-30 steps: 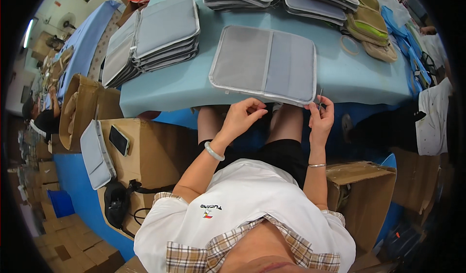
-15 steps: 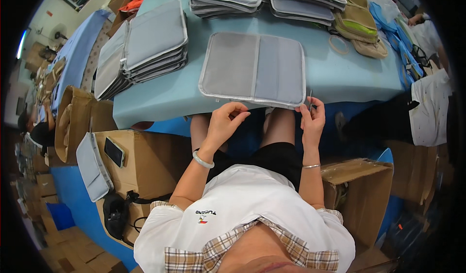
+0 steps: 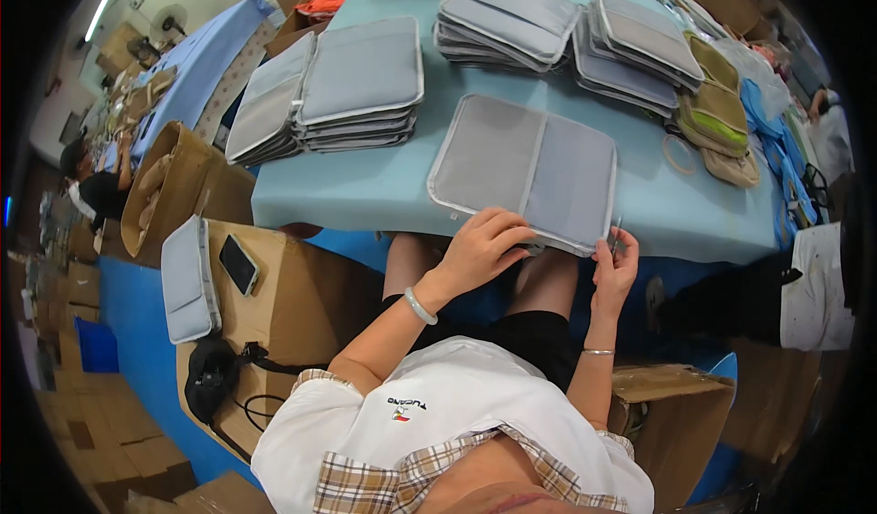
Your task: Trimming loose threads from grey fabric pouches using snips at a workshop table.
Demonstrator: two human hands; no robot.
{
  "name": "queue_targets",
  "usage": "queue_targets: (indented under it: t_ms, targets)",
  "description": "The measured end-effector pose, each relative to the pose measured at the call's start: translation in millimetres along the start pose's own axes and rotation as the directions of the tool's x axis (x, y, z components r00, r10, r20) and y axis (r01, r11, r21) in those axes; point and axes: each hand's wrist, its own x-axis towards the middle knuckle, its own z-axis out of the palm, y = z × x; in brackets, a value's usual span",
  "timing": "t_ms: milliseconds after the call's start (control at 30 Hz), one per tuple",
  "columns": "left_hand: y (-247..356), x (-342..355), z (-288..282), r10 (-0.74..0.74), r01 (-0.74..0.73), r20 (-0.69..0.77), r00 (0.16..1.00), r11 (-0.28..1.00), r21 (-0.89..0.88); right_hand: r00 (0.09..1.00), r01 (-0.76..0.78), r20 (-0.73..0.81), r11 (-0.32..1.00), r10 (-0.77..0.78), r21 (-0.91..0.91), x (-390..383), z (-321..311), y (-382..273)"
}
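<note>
A flat grey padded sleeve [image 3: 574,181], two-toned with pale piping, lies at the front edge of the light blue table [image 3: 333,201]. My left hand [image 3: 484,247] has its fingers curled on the sleeve's front edge, which appears slightly lifted. At the sleeve's front right corner is my right hand [image 3: 614,269], its fingertips closed on a slim upright metal tool [image 3: 618,231], apparently small scissors, and touching the corner.
Stacks of grey sleeves [image 3: 358,71] line the back, with olive bags [image 3: 708,116] and blue straps at right. Beside me are cartons [image 3: 301,317], a phone [image 3: 238,264] and a black bag [image 3: 212,377]. Other people [image 3: 102,190] are at left and right.
The view has shifted, with the scene appearing lower and farther right. My left hand has moved to the sleeve's front edge, its fingers now over it; my right hand stays at the corner.
</note>
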Motion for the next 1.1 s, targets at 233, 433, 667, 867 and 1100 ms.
queue_targets:
  t_ms: [233,433,667,867,1100]
  targets:
    - [-3.4,15.5,2.5,-0.029,-0.027,0.170,0.985,0.948,0.318,1.000,0.017,0.019,1.000,-0.017,0.010,1.3,18.4,-18.8]
    - [-23.1,23.8,-6.5,-0.026,0.013,0.032,0.999,0.933,0.358,0.990,0.075,0.115,0.992,-0.086,0.100,-11.6,35.1,-65.6]
    - [-30.4,30.0,-34.4,-0.122,0.138,-0.188,0.975,0.988,0.075,0.993,0.057,0.098,0.993,-0.067,0.106,-5.4,26.7,-63.9]
    - [-30.5,42.0,-54.3,-0.588,0.308,-0.337,0.736,0.733,-0.607,0.990,0.057,0.116,0.982,-0.079,0.182,-0.8,27.5,-57.9]
    - [-28.8,74.3,-53.5,-0.836,-0.033,0.006,0.549,-0.029,-0.999,0.976,0.171,0.113,0.976,-0.186,0.135,17.8,41.3,-86.6]
